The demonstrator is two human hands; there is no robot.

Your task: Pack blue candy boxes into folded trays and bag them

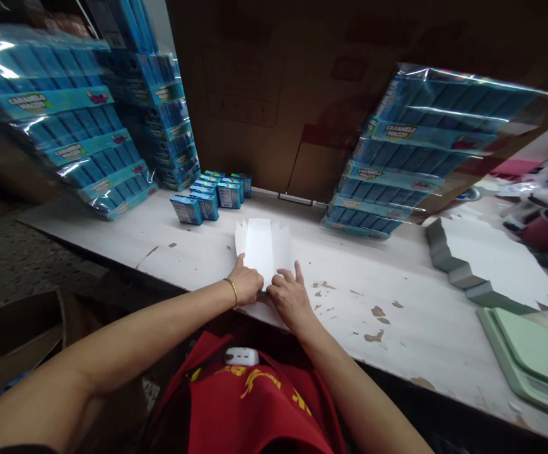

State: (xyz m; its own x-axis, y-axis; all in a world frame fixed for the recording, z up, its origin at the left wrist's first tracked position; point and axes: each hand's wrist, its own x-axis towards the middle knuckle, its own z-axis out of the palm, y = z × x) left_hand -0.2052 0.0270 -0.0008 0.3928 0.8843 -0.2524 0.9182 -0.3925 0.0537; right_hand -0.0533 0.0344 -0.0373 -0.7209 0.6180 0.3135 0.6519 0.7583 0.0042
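Observation:
In the middle of the worktable a white cardboard tray blank (259,246) lies with its plain inside up and its side flaps raised. My left hand (246,282), with a gold bracelet at the wrist, grips its near left corner with curled fingers. At the near right corner my right hand (289,291) pinches the near edge, its outer fingers lifted. The two hands almost meet at that edge. Just beyond the blank, to the left, stand several small blue boxes (217,192) in short rows.
Wrapped stacks of blue candy trays stand at the left (84,139) and right (396,157). A large brown carton (264,94) rises behind the table (349,271). A pile of flat white blanks (495,258) and a green scale (533,353) are at the right.

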